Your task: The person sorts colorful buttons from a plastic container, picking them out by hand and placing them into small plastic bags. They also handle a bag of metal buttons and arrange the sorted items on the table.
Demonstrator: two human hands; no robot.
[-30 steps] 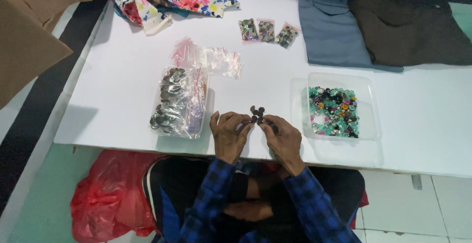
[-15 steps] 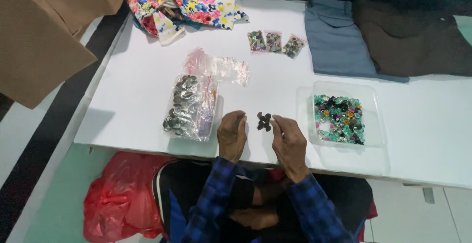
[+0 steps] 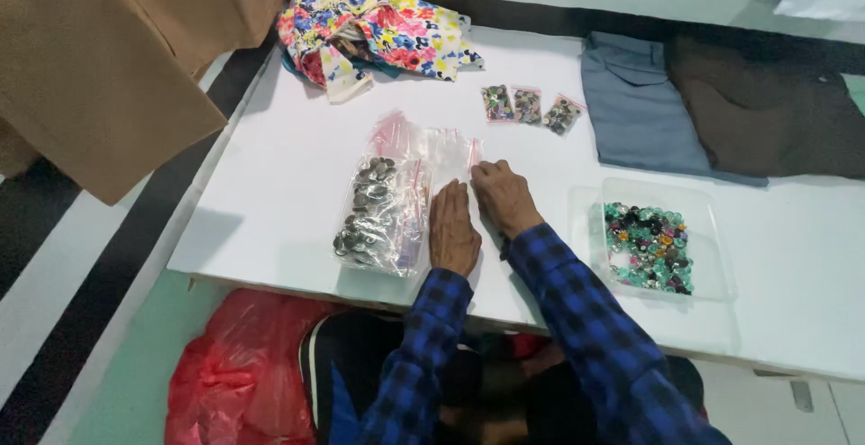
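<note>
Small clear zip bags (image 3: 448, 149) flat on white table (image 3: 288, 184), just beyond both sets of fingertips.
Left hand (image 3: 453, 231) palm down, fingers straight and close together, holding nothing; right hand (image 3: 503, 195) palm down, fingertips touching bag edge, grip not discernible. Bag of dark metal buttons (image 3: 374, 213) just left of left fingers; clear tray of green beads (image 3: 651, 245) well right of right fingers.

Both hands flat on white table, beside bagged buttons

Left hand (image 3: 453, 231) lies palm-down, just beside a clear bag of grey metal buttons (image 3: 374, 215). Right hand (image 3: 505, 195) touches a small empty zip bag (image 3: 450, 152). A clear tray of green beads (image 3: 651, 245) sits to the right; floral fabric (image 3: 378, 35) lies farther back.
</note>
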